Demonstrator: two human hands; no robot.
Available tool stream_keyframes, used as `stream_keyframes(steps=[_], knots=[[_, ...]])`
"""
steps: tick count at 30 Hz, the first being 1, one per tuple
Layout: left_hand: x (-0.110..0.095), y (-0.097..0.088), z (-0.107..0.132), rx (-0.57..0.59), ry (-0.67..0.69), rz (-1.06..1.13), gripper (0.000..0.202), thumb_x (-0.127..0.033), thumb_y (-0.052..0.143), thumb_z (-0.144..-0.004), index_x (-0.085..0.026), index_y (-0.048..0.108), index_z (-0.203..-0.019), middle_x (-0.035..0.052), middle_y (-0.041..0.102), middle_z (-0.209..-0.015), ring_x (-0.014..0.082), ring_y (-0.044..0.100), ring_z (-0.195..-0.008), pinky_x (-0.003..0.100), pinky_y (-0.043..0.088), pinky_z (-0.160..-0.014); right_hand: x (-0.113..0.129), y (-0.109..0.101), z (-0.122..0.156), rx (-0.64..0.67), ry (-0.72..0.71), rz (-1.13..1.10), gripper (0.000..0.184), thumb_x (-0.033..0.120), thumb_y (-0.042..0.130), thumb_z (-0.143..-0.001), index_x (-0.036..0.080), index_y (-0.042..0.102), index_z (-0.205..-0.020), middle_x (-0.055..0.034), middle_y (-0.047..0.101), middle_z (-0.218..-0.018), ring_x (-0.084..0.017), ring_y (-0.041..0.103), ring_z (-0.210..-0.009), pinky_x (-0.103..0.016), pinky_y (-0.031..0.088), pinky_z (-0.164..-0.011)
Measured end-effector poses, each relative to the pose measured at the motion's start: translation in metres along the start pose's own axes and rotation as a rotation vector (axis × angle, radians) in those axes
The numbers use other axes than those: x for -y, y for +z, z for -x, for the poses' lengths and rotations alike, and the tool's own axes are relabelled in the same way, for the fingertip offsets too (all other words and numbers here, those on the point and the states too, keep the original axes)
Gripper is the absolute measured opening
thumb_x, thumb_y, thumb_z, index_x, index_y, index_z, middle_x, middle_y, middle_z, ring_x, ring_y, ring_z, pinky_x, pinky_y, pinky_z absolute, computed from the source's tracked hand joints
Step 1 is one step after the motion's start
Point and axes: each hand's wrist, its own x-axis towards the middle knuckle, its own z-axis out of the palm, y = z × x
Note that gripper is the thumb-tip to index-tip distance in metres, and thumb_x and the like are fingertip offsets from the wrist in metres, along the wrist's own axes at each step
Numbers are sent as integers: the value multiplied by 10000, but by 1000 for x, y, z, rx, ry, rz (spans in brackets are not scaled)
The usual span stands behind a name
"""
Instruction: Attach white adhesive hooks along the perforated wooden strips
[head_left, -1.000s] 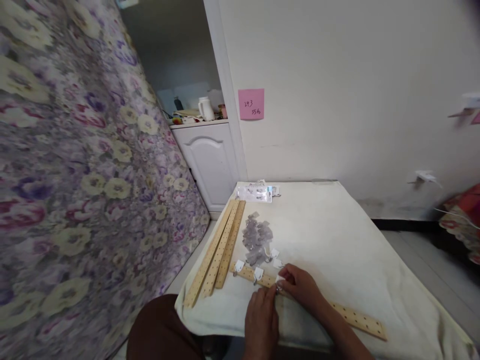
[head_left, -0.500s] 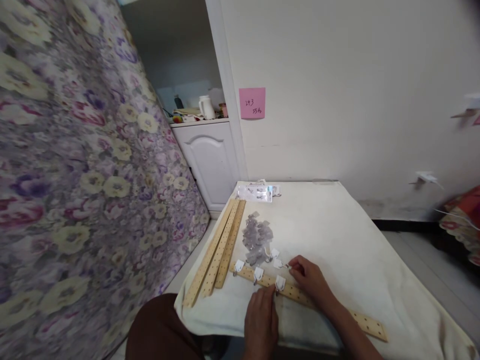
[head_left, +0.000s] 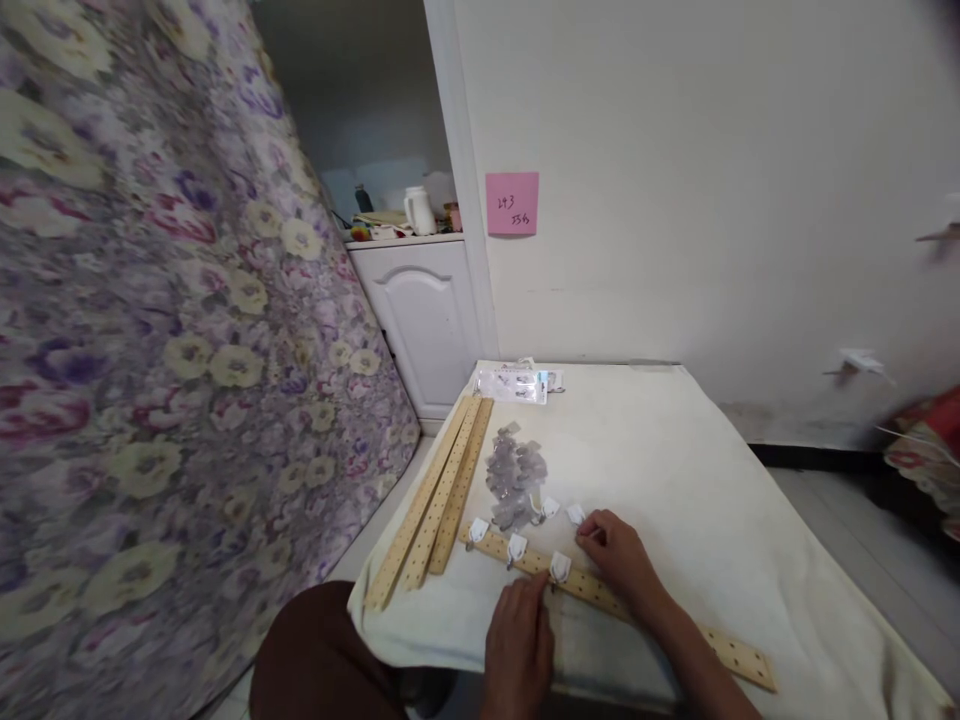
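Across the cloth in front of me lies a perforated wooden strip (head_left: 600, 592). Three white tags (head_left: 517, 547) with small metal ends sit along its left half. My left hand (head_left: 517, 635) presses its fingertips to the strip's near edge, beside the third white tag (head_left: 560, 567). Beyond the strip, my right hand (head_left: 616, 555) is closed in a pinch at the end of a small piece with a white tag (head_left: 576, 513); the fingers hide its lower part. Left of it lies another white-tagged piece (head_left: 550, 508), next to a pile of grey clear-wrapped pieces (head_left: 514, 475).
Several more perforated wooden strips (head_left: 442, 490) lie lengthwise on the left of the cloth-covered table (head_left: 645, 440). A clear pack (head_left: 512, 386) is at the back edge. A floral curtain (head_left: 187, 350) hangs at the left, and a wall stands behind the table.
The tag in my right hand has shifted to the right, away from the other loose tag, and stands closer to my fingers. My left hand stays at the strip's edge.
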Motion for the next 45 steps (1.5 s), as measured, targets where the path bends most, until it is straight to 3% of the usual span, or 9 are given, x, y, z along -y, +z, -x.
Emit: stream_keyframes(steps=[7,11,15,20,26,29,34,40,45], knots=[[-38,-25,-13,-19,-166,271,245,-282,478,-877,-204,598,-1076,44,637,-890,165,602,-800,276,496,-725,17,-20,12,62,25,-343,140,303,607,-703,164,619,-713,14,581,-595,-141,519,-582,-248,380,-566],[-57,-31,-30,-29,-325,443,293,-397,491,-868,-203,593,-1061,30,635,-881,164,582,-778,270,467,-718,35,-21,23,141,3,-514,157,310,657,-678,169,588,-695,32,559,-576,-115,491,-549,-231,362,-534],[-58,-25,-46,-15,-490,646,369,-492,475,-853,-186,574,-1034,-26,555,-691,129,496,-616,235,405,-584,56,-19,38,244,-20,-604,177,298,683,-657,185,549,-677,36,577,-558,-118,526,-528,-230,378,-528],[-55,-20,-50,-3,-572,784,357,-528,530,-799,-179,527,-721,-74,411,-522,92,375,-507,208,300,-495,68,-17,50,301,-42,-621,166,239,667,-658,196,506,-659,25,612,-580,-149,596,-575,-241,414,-557],[-58,-23,-46,21,-583,785,370,-524,554,-772,-182,496,-645,-79,392,-499,80,338,-479,206,261,-472,60,-28,50,423,-49,-473,215,217,705,-614,191,494,-642,67,516,-521,-94,473,-505,-199,333,-487],[-62,-19,-41,56,-592,772,389,-533,537,-781,-185,475,-619,-80,383,-466,78,335,-465,207,262,-477,52,-44,45,395,-44,-441,208,265,685,-654,186,492,-654,65,501,-536,-84,448,-505,-192,318,-475],[-69,4,-24,177,-615,798,393,-550,553,-754,-189,465,-625,-84,386,-460,69,319,-424,203,222,-445,32,-58,40,437,-18,-454,186,292,664,-679,170,588,-797,38,567,-621,-89,479,-530,-195,334,-491],[-67,27,-15,232,-630,797,361,-527,515,-762,-196,463,-627,-82,386,-464,77,332,-409,203,251,-434,12,-55,36,490,-8,-408,66,210,628,-667,156,618,-704,41,566,-560,-90,471,-520,-200,324,-506],[-65,17,-14,240,-393,509,198,-312,455,-828,-181,574,-739,-21,524,-631,125,490,-606,225,378,-569,-4,-56,26,411,-15,-368,64,219,616,-672,159,610,-695,28,603,-603,-113,510,-570,-214,363,-547]])
